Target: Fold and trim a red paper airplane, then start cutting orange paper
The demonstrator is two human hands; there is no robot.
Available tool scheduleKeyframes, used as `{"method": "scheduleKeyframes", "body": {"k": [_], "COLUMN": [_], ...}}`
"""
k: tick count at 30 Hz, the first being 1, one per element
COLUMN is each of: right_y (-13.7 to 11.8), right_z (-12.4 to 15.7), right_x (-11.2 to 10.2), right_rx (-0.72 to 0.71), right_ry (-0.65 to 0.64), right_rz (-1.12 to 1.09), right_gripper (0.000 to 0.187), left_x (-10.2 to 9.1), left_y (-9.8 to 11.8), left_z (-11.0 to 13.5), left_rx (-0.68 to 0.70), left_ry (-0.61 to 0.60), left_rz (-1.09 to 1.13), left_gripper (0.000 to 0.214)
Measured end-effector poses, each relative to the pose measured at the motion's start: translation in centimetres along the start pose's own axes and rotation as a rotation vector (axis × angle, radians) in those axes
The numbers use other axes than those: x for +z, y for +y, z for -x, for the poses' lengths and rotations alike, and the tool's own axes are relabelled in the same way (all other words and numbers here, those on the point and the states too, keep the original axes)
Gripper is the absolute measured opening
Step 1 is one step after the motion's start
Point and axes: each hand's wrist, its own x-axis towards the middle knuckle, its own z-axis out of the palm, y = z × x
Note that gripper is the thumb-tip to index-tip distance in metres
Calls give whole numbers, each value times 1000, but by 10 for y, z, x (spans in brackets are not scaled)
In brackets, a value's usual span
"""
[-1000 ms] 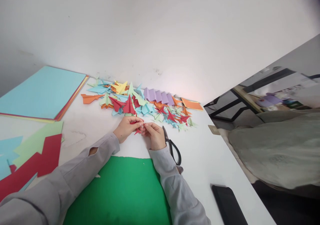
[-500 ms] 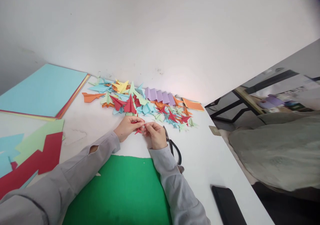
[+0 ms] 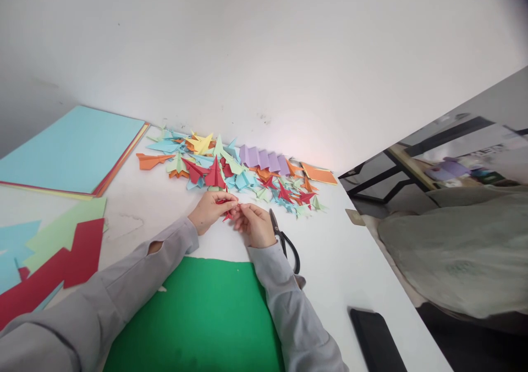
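Observation:
My left hand (image 3: pixel 209 211) is closed in a pinch on a small red folded paper (image 3: pixel 227 216), mostly covered by the fingers. Thumb and forefinger of my right hand (image 3: pixel 258 226) pinch the same paper from the other side, so the fingertips of both hands nearly meet. Just beyond them lies a heap of little folded paper planes, among them a red paper plane (image 3: pixel 215 173) and an orange paper plane (image 3: pixel 153 161). Black-handled scissors (image 3: pixel 290 250) rest right beside my right wrist, partly under the sleeve.
A green sheet (image 3: pixel 202 311) lies below my forearms. Left are a stack of coloured paper (image 3: pixel 74 149) and red paper offcuts (image 3: pixel 84 251). Pleated purple paper (image 3: pixel 264 159) and small orange sheets (image 3: pixel 319 174) sit along the wall. A black flat object (image 3: pixel 377 339) lies near the right edge.
My right hand's fingers have shifted slightly around the red paper. Otherwise the hands and the things on the table stay where they were.

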Motion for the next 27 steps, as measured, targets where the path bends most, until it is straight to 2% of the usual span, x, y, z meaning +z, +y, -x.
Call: {"method": "scheduleKeyframes", "body": {"k": [4,8,17,27], "right_y": [-6,-12,-15,-13], "right_z": [2,5,7,6], "right_x": [4,7,10,9], "right_rx": [95,114,175,185], "right_ry": [3,1,3,8], "right_rz": [-187,-347,-444,-399], "right_gripper": [18,14,9,8], "left_x": [0,-2,-3,-4], "left_y": [1,-1,1,-1], "left_z": [-1,-2,-2,-3], "left_rx": [118,254,281,303], "left_ry": [7,55,16,35], "left_rz": [-103,-222,-278,-302], "left_gripper": [17,11,12,10]}}
